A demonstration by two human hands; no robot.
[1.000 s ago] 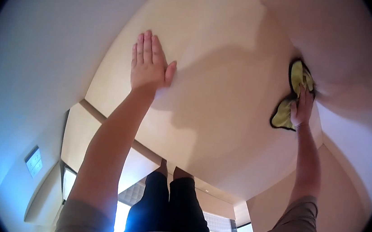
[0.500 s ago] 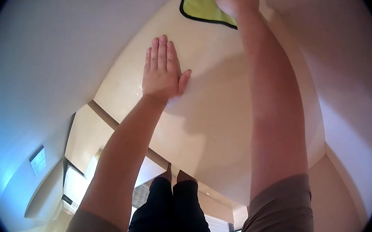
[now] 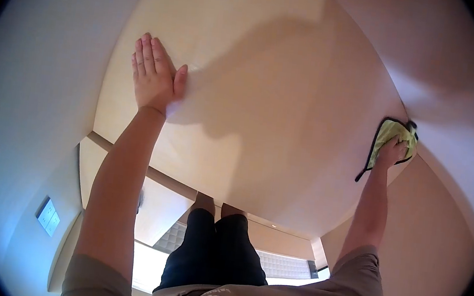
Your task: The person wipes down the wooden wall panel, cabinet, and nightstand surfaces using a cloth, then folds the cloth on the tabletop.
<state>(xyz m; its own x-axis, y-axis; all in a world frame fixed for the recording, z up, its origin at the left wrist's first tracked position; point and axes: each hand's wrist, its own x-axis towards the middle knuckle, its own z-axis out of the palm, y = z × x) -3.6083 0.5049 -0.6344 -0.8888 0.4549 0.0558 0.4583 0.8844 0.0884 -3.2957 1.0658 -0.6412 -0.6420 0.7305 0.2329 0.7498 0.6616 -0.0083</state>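
The left hand lies flat at ten o'clock on the pale panel — fingers straight, thumb spread wide. At three o'clock, beside the panel's edge, the black-edged green cloth sits crumpled — the right hand clutches it, fingers curled.

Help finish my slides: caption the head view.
Left hand flat on a pale surface, right hand on a green cloth near its edge.

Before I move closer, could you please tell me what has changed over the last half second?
The right hand has brought the yellow-green cloth back from the far part of the pale surface to its right edge, near the wall. Nothing was let go; the left hand stays open on the surface.
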